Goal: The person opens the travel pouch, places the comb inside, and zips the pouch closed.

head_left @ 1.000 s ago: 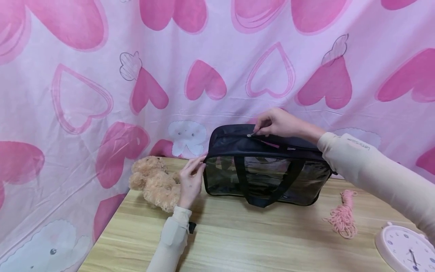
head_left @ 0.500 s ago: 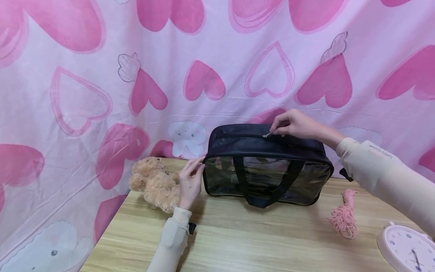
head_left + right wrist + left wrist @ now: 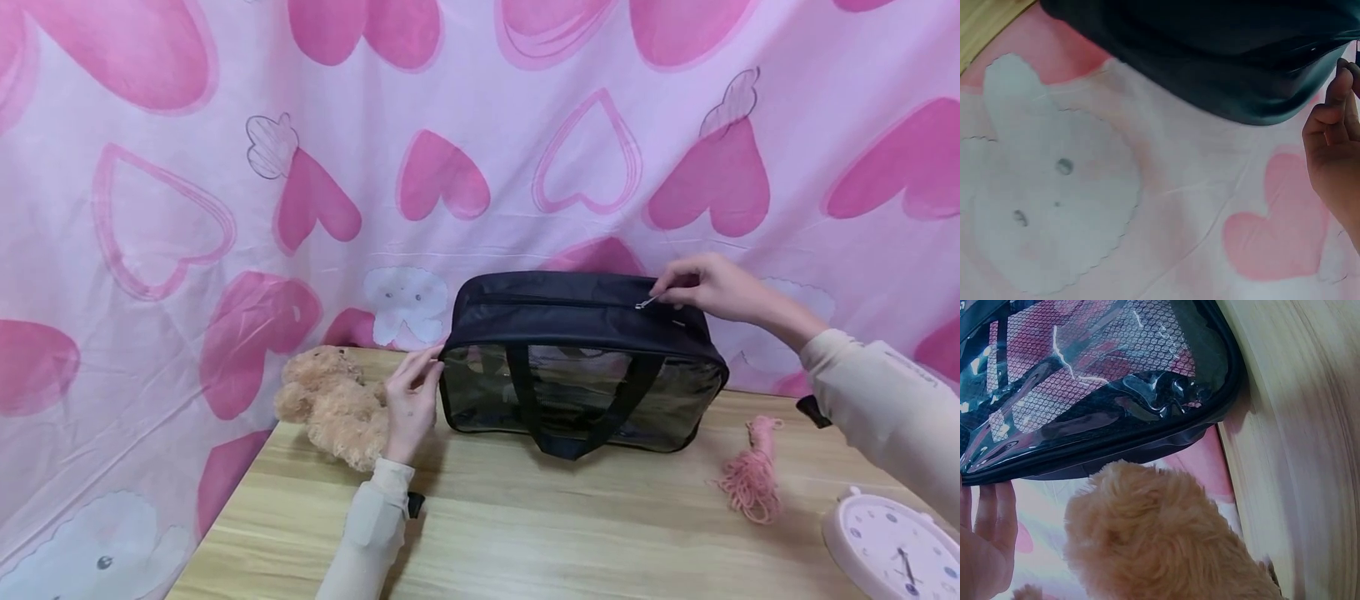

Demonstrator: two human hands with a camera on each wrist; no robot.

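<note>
A black bag (image 3: 555, 325) with see-through sides stands upright on the table, its strap handle hanging down the front. My right hand (image 3: 708, 287) pinches the metal zipper pull (image 3: 642, 305) near the right end of the bag's top. To the left of the pull, the zipper line looks closed; a short gap shows to its right. My left hand (image 3: 411, 410) holds the bag's left edge, thumb and fingertips at the rim. In the left wrist view, fingers (image 3: 988, 512) reach the bag's dark border (image 3: 1110, 447). The right wrist view has the right hand (image 3: 1335, 140) at the bag's corner.
A fluffy tan plush toy (image 3: 337, 408) lies left of the bag, beside my left hand. On the right are a bundle of pink cord (image 3: 753, 475) and a white round clock (image 3: 896, 542). A pink heart-patterned cloth (image 3: 442, 175) hangs behind the wooden table (image 3: 525, 533).
My right hand has drawn the zipper pull rightward along the bag's top, and the gap in the opening has shrunk. The left hand stays at the bag's left edge.
</note>
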